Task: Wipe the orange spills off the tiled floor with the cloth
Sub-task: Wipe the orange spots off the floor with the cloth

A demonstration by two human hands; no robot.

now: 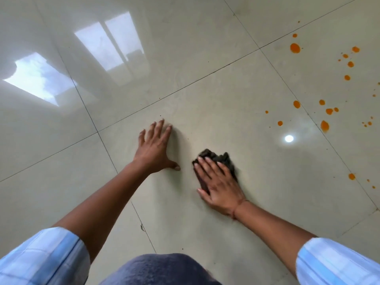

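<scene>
A home room: glossy tiled floor [185, 58] mirrors windows.

The right hand [219, 183] lies flat on a dark cloth [221, 159] and presses it onto the shiny tiled floor [185, 58]. The left hand [155, 148] rests flat on the floor just beside it, fingers spread. Orange spills [295, 47] dot the tiles far off to the right, well apart from the cloth. Light blue sleeves [44, 258] are rolled up.

Cloth [223, 159] under right hand [220, 186]; spills [329, 111] far right.
</scene>
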